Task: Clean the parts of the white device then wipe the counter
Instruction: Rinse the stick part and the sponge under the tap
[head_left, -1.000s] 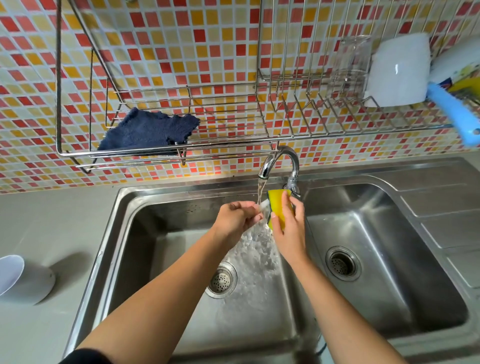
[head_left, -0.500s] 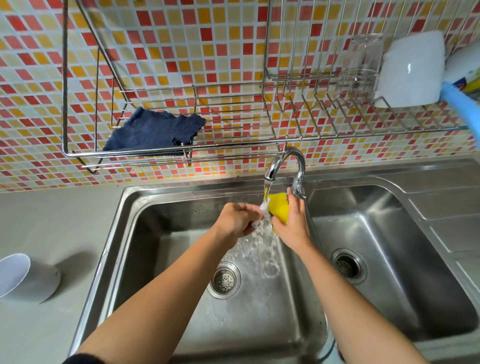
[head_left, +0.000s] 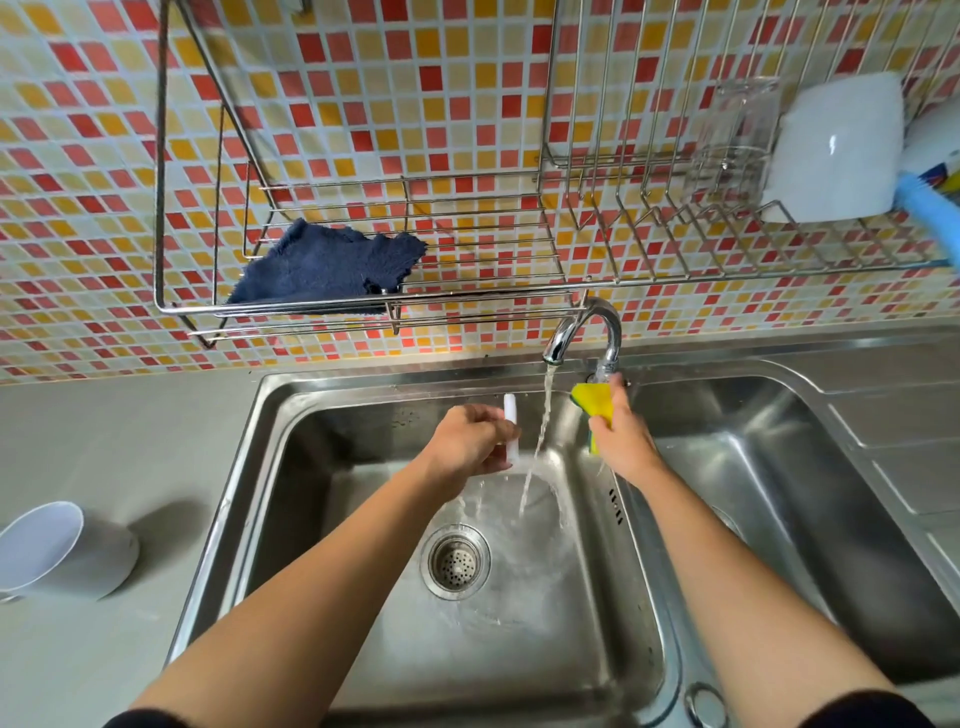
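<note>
My left hand (head_left: 475, 441) grips a small white stick-shaped part (head_left: 511, 421) upright over the left sink basin (head_left: 363, 649), just left of the water stream. My right hand (head_left: 621, 439) holds a yellow sponge (head_left: 595, 405) to the right of the stream, near the base of the chrome tap (head_left: 582, 327). Water runs from the tap between the two hands. A white cup-shaped part of the device (head_left: 62, 551) lies on its side on the grey counter (head_left: 104, 441) at the left.
A wire rack (head_left: 363, 306) hangs on the tiled wall above the sink, holding a dark blue cloth (head_left: 322, 270), a clear glass (head_left: 737, 135) and a white container (head_left: 831, 150). A blue handle (head_left: 930, 208) sticks in at right. The right basin (head_left: 779, 493) adjoins.
The hands have moved apart: the sponge came off the white part, and the water now falls between them instead of onto the part.
</note>
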